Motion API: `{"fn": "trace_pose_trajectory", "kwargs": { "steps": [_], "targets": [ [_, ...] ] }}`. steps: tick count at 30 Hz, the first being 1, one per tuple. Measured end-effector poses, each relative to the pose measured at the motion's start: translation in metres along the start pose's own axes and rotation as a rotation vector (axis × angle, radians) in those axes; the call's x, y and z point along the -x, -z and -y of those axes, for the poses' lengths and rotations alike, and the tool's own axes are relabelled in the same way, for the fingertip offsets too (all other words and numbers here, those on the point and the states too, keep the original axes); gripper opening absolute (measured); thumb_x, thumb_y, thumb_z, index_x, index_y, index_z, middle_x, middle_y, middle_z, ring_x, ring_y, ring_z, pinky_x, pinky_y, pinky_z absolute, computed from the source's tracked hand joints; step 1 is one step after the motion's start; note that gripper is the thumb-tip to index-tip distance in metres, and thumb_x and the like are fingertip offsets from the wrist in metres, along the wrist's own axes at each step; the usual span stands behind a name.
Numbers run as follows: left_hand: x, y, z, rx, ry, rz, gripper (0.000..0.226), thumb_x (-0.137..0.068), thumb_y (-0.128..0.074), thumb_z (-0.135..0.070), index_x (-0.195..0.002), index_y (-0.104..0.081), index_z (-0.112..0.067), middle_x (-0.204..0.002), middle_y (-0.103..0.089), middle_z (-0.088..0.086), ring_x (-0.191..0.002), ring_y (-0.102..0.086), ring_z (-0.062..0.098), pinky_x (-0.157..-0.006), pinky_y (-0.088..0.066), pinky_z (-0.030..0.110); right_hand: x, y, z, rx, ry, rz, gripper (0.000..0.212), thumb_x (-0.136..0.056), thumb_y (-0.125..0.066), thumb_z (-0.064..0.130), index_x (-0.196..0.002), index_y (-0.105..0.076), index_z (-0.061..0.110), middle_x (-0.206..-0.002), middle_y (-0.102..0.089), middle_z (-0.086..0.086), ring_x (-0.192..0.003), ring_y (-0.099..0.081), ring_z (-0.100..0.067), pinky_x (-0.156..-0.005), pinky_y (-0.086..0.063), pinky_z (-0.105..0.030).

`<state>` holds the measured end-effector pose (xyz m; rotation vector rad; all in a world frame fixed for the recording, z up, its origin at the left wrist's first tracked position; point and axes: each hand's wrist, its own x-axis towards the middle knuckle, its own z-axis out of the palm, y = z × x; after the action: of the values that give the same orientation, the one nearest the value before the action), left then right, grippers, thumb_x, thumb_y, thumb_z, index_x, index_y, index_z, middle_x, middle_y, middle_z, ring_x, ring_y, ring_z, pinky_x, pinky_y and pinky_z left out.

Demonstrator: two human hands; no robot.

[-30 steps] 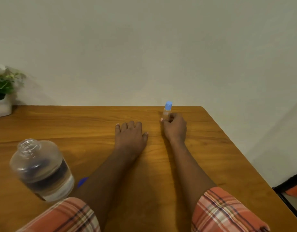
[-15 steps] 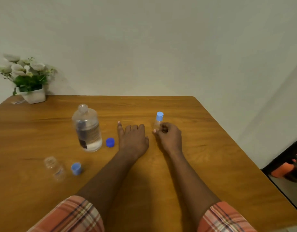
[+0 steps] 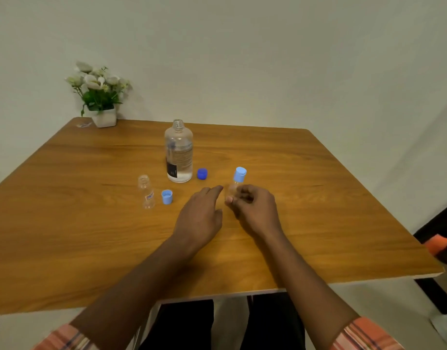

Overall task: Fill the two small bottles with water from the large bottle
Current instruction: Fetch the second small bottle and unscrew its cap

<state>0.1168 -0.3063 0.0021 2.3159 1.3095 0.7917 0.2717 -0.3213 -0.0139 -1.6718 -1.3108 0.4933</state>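
The large clear bottle (image 3: 179, 152) stands uncapped near the table's middle, with a little water at its bottom. Its dark blue cap (image 3: 202, 173) lies just to its right. A small clear bottle (image 3: 146, 192) stands open to the left, its light blue cap (image 3: 166, 197) beside it. My right hand (image 3: 252, 208) grips a second small bottle (image 3: 237, 180) with a light blue cap on, tilted slightly right. My left hand (image 3: 201, 215) hovers just left of it, fingers loosely extended, holding nothing.
A white pot of flowers (image 3: 101, 97) sits at the far left corner of the wooden table (image 3: 318, 210). The table's near edge is close to my body. An orange and black object (image 3: 444, 243) lies on the floor at right.
The view has pulled back and shifted, so the whole table now shows. My right hand has lifted and tilted the capped small bottle. My left hand has risen off the table and turned toward it.
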Motion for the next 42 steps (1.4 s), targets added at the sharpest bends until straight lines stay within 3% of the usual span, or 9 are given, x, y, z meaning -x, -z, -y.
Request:
{"fn": "trace_pose_trajectory", "kwargs": {
  "steps": [7,11,15,21,26,31,36,39,42],
  "targets": [
    [0.008,0.026,0.019,0.079,-0.003,-0.052,0.051,-0.077,-0.071,-0.030,-0.124,-0.049,-0.030,-0.114,-0.061,-0.007,-0.098,-0.057,0.013,-0.080,-0.049,0.034,0.017,-0.027,0.028,-0.132,0.043,0.140,0.017,-0.073,-0.078,0.028,-0.081,-0.069,0.017,-0.067,-0.073,0.001,-0.061,-0.070,-0.011,-0.064,-0.055,-0.040],
    [0.008,0.031,0.030,0.087,-0.020,-0.107,0.040,-0.079,-0.069,-0.029,-0.116,-0.055,-0.029,-0.098,-0.062,-0.010,-0.091,-0.059,0.011,-0.073,-0.047,0.030,0.017,-0.033,0.033,-0.237,0.047,0.174,0.026,-0.071,-0.079,0.032,-0.089,-0.072,0.015,-0.075,-0.075,-0.002,-0.073,-0.072,-0.018,-0.070,-0.058,-0.045],
    [0.010,0.036,0.045,0.032,-0.051,-0.148,0.045,-0.079,-0.070,-0.023,-0.122,-0.056,-0.024,-0.106,-0.059,-0.004,-0.093,-0.058,0.014,-0.076,-0.047,0.030,0.016,-0.024,0.037,-0.266,0.074,0.089,0.033,-0.081,-0.075,0.030,-0.110,-0.065,0.021,-0.079,-0.074,-0.002,-0.078,-0.070,-0.012,-0.072,-0.053,-0.028],
    [0.021,0.033,0.049,-0.053,-0.094,-0.165,0.046,-0.077,-0.073,-0.012,-0.121,-0.062,-0.021,-0.106,-0.056,0.001,-0.089,-0.057,0.018,-0.069,-0.046,0.029,0.016,-0.018,0.030,-0.274,0.087,0.049,0.014,-0.086,-0.069,0.032,-0.095,-0.071,0.021,-0.060,-0.061,0.014,-0.057,-0.052,-0.003,-0.058,-0.043,-0.024],
    [0.019,0.033,0.045,-0.090,-0.068,-0.131,0.046,-0.075,-0.076,-0.026,-0.117,-0.062,-0.016,-0.107,-0.061,0.003,-0.095,-0.059,0.021,-0.070,-0.042,0.028,0.015,-0.015,0.032,-0.341,0.086,0.069,0.008,-0.089,-0.067,0.017,-0.089,-0.072,0.011,-0.056,-0.062,0.012,-0.052,-0.053,-0.003,-0.054,-0.043,-0.017],
    [0.020,0.034,0.044,-0.136,-0.066,-0.083,0.036,-0.082,-0.069,-0.024,-0.115,-0.063,-0.012,-0.112,-0.065,0.005,-0.098,-0.061,0.026,-0.073,-0.044,0.032,0.017,-0.014,0.032,-0.315,0.121,0.190,0.009,-0.090,-0.064,0.011,-0.094,-0.072,0.012,-0.075,-0.069,0.007,-0.069,-0.060,-0.005,-0.066,-0.047,-0.022],
    [0.018,0.036,0.043,-0.084,-0.040,-0.043,0.035,-0.090,-0.059,-0.026,-0.123,-0.056,-0.015,-0.119,-0.060,0.001,-0.104,-0.056,0.020,-0.080,-0.041,0.029,0.018,-0.012,0.034,-0.346,0.149,0.208,0.041,-0.081,-0.067,-0.005,-0.108,-0.068,0.026,-0.109,-0.069,0.005,-0.099,-0.064,-0.008,-0.083,-0.052,-0.027],
    [0.019,0.035,0.041,-0.052,-0.034,-0.050,0.032,-0.089,-0.059,-0.024,-0.120,-0.058,-0.015,-0.115,-0.061,0.001,-0.101,-0.056,0.020,-0.078,-0.040,0.029,0.019,-0.013,0.036,-0.371,0.087,0.162,0.046,-0.079,-0.076,0.014,-0.119,-0.061,0.032,-0.112,-0.065,0.010,-0.091,-0.063,-0.007,-0.075,-0.054,-0.026],
    [0.020,0.036,0.041,-0.047,-0.032,-0.052,0.032,-0.089,-0.059,-0.024,-0.120,-0.058,-0.014,-0.116,-0.061,0.001,-0.102,-0.055,0.020,-0.080,-0.041,0.030,0.019,-0.011,0.037,-0.349,0.085,0.082,0.022,-0.084,-0.067,0.041,-0.101,-0.069,0.027,-0.077,-0.065,0.009,-0.065,-0.057,-0.008,-0.061,-0.049,-0.032]
  ]
}}
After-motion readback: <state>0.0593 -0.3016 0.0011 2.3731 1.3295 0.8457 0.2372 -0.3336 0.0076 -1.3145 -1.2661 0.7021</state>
